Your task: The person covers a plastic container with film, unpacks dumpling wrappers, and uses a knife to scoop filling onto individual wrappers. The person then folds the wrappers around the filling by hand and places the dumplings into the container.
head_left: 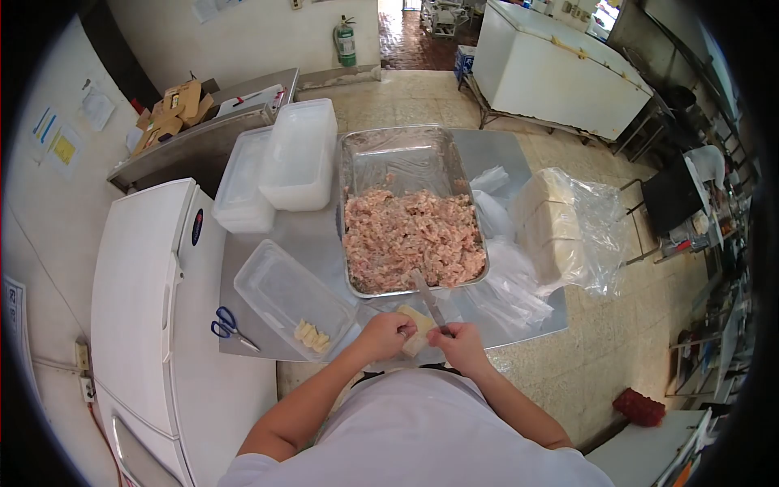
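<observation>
My right hand (460, 347) grips a metal table knife (425, 290), its blade pointing up and away over the near rim of the metal tray (350, 162). Closed fingers of my left hand (388, 335) are at the left edge of a pale yellow dough wrapper (417, 323); exactly what they pinch is hidden. Raw ground meat mixture (410, 239) fills the near part of the tray. Left of my hands, a clear plastic container (280, 280) holds several small folded dough pieces (311, 336) in its near corner.
Blue-handled scissors (231, 326) lie near the left edge of the metal table (243, 252). Stacked plastic containers (296, 154) stand behind. On the right are plastic bags (507, 284) and a bagged stack of pale wrappers (548, 223). A white refrigerator (146, 284) stands left.
</observation>
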`<state>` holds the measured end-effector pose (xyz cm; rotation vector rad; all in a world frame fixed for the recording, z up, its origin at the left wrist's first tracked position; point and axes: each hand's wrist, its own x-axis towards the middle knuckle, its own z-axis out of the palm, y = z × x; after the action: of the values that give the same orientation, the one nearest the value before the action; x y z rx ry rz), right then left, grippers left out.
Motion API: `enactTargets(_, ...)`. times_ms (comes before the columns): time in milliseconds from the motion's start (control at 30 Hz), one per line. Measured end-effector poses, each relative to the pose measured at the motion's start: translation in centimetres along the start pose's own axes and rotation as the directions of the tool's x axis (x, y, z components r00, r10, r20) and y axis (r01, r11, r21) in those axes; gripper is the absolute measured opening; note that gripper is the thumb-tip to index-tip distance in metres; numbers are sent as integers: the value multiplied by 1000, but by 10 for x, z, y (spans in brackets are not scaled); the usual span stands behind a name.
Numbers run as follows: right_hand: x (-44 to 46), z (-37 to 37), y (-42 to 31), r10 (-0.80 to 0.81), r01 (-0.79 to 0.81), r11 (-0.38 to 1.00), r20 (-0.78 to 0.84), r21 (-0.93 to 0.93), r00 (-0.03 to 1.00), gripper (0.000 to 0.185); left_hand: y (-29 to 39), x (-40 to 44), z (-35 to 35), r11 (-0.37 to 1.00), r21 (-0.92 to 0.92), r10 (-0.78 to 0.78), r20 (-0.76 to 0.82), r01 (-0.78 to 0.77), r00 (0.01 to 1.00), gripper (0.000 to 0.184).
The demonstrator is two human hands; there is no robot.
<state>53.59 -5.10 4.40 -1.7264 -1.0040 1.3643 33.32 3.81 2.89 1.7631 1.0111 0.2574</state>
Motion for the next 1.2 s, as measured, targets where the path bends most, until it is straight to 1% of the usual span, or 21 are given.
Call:
enactTargets(100, 4, 8, 5, 36, -37, 999, 40, 31, 999, 21, -4, -5, 5, 991, -128, 22, -100, -34, 995, 14)
enactTargets(200, -1, 10, -14, 131, -136, 988, 67, 71, 989, 21, -5, -11, 10, 986, -125, 89, -191, -114, 977, 11)
enactTargets(300, 1, 13, -15, 252, -268, 953, 118, 144, 960, 19, -11, -13, 18, 972, -100, 182, -253, -213, 950, 9)
enactTargets(400, 3, 16, -14, 294, -321, 929, 160, 187, 942, 15, -13, -12, 21, 967, -69, 220, -251, -244, 943, 9)
enactTargets(500, 8, 20, -2, 296, -320, 922, 136, 220, 946, 13, -16, -11, 23, 968, -51, 222, -274, -244, 936, 10)
enactTargets(600, 9, 21, 1, 296, -317, 921, 124, 225, 947, 13, -13, -14, 14, 969, -81, 215, -201, -235, 956, 11)
enactTargets(700, 9, 17, 3, 315, -366, 877, 202, 312, 927, 13, -3, -23, 5, 930, -37, 353, -176, -365, 919, 11)
enactTargets(800, 8, 19, 11, 284, -341, 870, 205, 355, 937, 15, -9, -22, 5, 930, 3, 366, -129, -368, 922, 12)
enactTargets(900, 10, 21, 18, 260, -315, 887, 199, 336, 945, 18, -16, -18, 10, 945, -40, 315, -144, -324, 938, 10)
enactTargets(1000, 10, 23, 17, 255, -307, 883, 187, 355, 949, 20, -12, -20, 8, 959, -84, 260, -116, -270, 959, 6)
enactTargets(1100, 9, 24, 15, 246, -294, 893, 178, 340, 953, 20, -11, -19, 6, 955, -52, 285, -111, -292, 952, 6)
enactTargets(1200, 5, 24, 7, 218, -231, 947, 83, 224, 972, 19, -17, -14, 7, 949, -54, 304, -86, -309, 949, 6)
